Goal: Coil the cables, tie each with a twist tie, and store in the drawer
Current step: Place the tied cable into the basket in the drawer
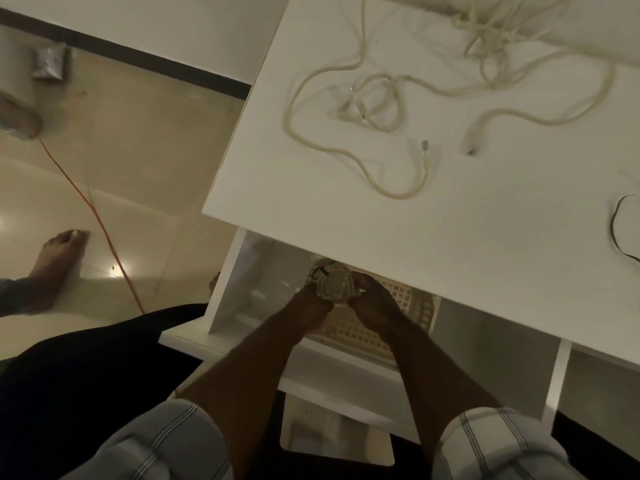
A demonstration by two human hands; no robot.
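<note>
A small coiled white cable [333, 285] with a dark twist tie on it is held between my left hand [311, 303] and my right hand [372, 299], just under the front edge of the white table [450, 237]. Both hands are over the open drawer [242, 271], above a pale lattice basket [381, 327] inside it. On the tabletop lie loose white cables [363, 133], uncoiled and tangled, with a denser tangle [495, 32] at the far edge. A thin black wire [618, 226] lies at the table's right edge.
Another person's bare foot [57, 258] stands on the tiled floor at left, beside an orange cord [93, 216]. A silver packet [48, 64] lies by the wall. My dark-clothed lap [86, 375] is beneath the drawer front.
</note>
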